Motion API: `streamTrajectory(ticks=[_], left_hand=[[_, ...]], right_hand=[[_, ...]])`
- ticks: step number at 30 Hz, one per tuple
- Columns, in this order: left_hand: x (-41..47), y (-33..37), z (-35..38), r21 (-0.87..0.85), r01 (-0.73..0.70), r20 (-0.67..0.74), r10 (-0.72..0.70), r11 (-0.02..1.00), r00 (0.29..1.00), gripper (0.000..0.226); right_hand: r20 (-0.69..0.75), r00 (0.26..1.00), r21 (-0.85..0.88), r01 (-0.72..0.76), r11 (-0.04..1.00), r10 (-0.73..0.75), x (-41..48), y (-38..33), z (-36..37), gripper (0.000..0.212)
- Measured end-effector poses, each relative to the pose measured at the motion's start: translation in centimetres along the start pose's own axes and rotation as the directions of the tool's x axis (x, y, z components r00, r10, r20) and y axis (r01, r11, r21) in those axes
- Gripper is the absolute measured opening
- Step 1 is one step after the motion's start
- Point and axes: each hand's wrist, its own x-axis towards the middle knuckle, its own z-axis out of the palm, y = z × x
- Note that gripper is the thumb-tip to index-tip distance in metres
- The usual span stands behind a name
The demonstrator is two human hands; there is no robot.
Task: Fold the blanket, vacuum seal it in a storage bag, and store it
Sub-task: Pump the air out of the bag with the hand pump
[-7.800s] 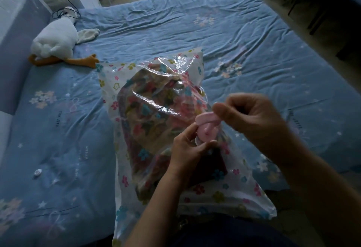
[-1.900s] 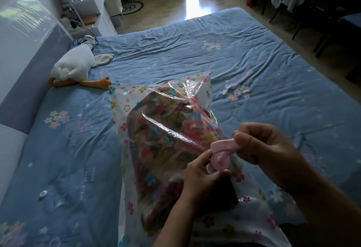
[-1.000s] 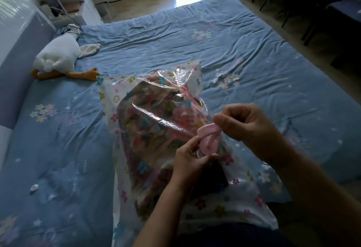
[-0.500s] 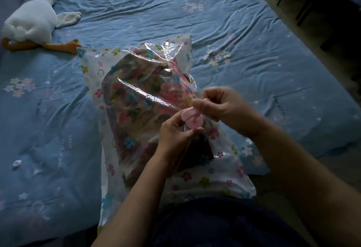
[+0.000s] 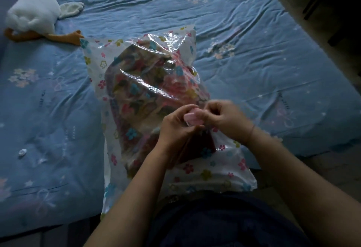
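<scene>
A clear storage bag [image 5: 109, 65] printed with small flowers lies on the bed in front of me, its near end hanging over the bed's edge. Inside it sits the folded floral blanket [image 5: 140, 94]. A small pink valve cap [image 5: 192, 118] sits on the bag's upper face. My left hand [image 5: 175, 127] grips the valve from the left, fingers curled round it. My right hand [image 5: 222, 118] pinches the pink cap from the right. Both hands meet over the cap and hide most of it.
The bed [image 5: 254, 51] carries a wrinkled blue sheet. A white plush goose [image 5: 33, 14] with orange feet lies at the far left. A small white round piece [image 5: 22, 152] sits on the sheet at the left. Dark furniture legs [image 5: 322, 2] stand beyond the bed's right side.
My right hand has drawn in close to my left one, so the pink cap is now nearly covered. The camera has tilted down and nearer to the bag.
</scene>
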Motion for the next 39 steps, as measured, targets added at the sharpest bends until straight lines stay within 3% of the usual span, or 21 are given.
streamTrajectory(ticks=[2, 4, 7, 9, 11, 14, 16, 19, 22, 24, 26, 28, 30, 33, 35, 37, 39], left_hand=[[-0.7, -0.2, 0.3, 0.006, 0.023, 0.012, -0.024, 1.0, 1.0, 0.052], [-0.8, -0.3, 0.4, -0.052, 0.042, -0.005, -0.042, 0.998, 0.999, 0.05], [-0.1, 0.3, 0.1, -0.032, 0.019, -0.04, -0.02, 0.999, 0.999, 0.048], [0.4, 0.7, 0.0, 0.003, -0.003, -0.037, 0.003, 1.0, 0.999, 0.054], [0.6, 0.9, 0.2, -0.004, -0.015, -0.037, 0.015, 1.0, 0.999, 0.053], [0.4, 0.9, 0.7, -0.001, -0.04, -0.027, 0.04, 0.999, 0.999, 0.053], [0.3, 0.9, 0.8, 0.009, -0.058, -0.029, 0.059, 0.998, 0.998, 0.052], [1.0, 0.8, 0.4, 0.003, -0.054, -0.049, 0.054, 0.999, 0.997, 0.056], [1.3, 0.9, 0.2, 0.029, -0.051, -0.038, 0.052, 0.998, 0.998, 0.061], [1.2, 1.0, 0.4, 0.001, -0.036, -0.037, 0.036, 0.999, 0.999, 0.054], [0.9, 1.2, 0.8, -0.036, -0.028, -0.021, 0.027, 0.999, 0.999, 0.049], [0.6, 1.3, 0.9, -0.025, -0.04, -0.007, 0.04, 0.999, 0.999, 0.052], [0.7, 1.1, 0.6, -0.031, -0.047, -0.016, 0.047, 0.998, 0.999, 0.05], [1.3, 0.7, 0.1, 0.01, -0.04, -0.015, 0.041, 0.999, 0.999, 0.05], [1.5, 0.6, -0.1, 0.027, -0.036, -0.01, 0.036, 0.999, 0.999, 0.056], [1.5, 1.0, -0.1, 0.01, -0.038, -0.011, 0.038, 0.999, 0.999, 0.051], [1.3, 1.3, 0.2, 0.008, -0.065, -0.006, 0.065, 0.998, 0.998, 0.048]], right_hand=[[0.042, 0.995, -0.148, -0.085, 0.985, 0.092, -0.2, 1.1, 0.5, 0.037], [0.036, 0.999, -0.124, -0.004, 0.992, 0.009, -0.4, -0.7, -0.3, 0.038], [-0.046, 0.971, 0.142, 0.24, 0.96, -0.236, -0.9, -6.0, -2.9, 0.044], [-0.122, 0.949, 0.317, 0.314, 0.895, -0.29, -1.0, -6.7, -3.6, 0.042], [-0.126, 0.965, 0.276, 0.258, 0.926, -0.231, -0.6, -4.7, -2.6, 0.041], [-0.083, 0.996, -0.009, 0.008, 1.0, -0.009, 0.0, -0.3, -0.7, 0.044], [-0.089, 0.996, -0.071, -0.004, 0.997, -0.002, 0.0, -0.4, -1.0, 0.041], [-0.103, 0.974, 0.143, 0.216, 0.966, -0.202, -0.7, -5.3, -3.8, 0.042], [-0.1, 0.936, 0.409, 0.347, 0.844, -0.337, -1.0, -7.7, -5.6, 0.028], [-0.087, 0.964, 0.32, 0.266, 0.909, -0.251, -0.6, -5.6, -4.3, 0.03], [-0.062, 0.996, 0.136, 0.078, 0.988, -0.07, -0.1, -2.1, -2.2, 0.038], [-0.041, 0.998, 0.048, -0.037, 0.998, 0.039, 0.0, 0.1, -0.9, 0.047], [-0.06, 0.997, 0.049, 0.042, 0.998, -0.039, -0.2, -1.2, -1.6, 0.047], [-0.099, 0.965, 0.271, 0.26, 0.927, -0.242, -0.6, -6.1, -4.1, 0.046], [-0.12, 0.946, 0.364, 0.324, 0.873, -0.301, -0.5, -7.1, -4.8, 0.043], [-0.088, 0.968, 0.303, 0.251, 0.92, -0.235, -0.1, -5.4, -3.6, 0.046], [-0.039, 0.996, 0.17, 0.087, 0.982, -0.082, 0.4, -2.2, -1.9, 0.047]])
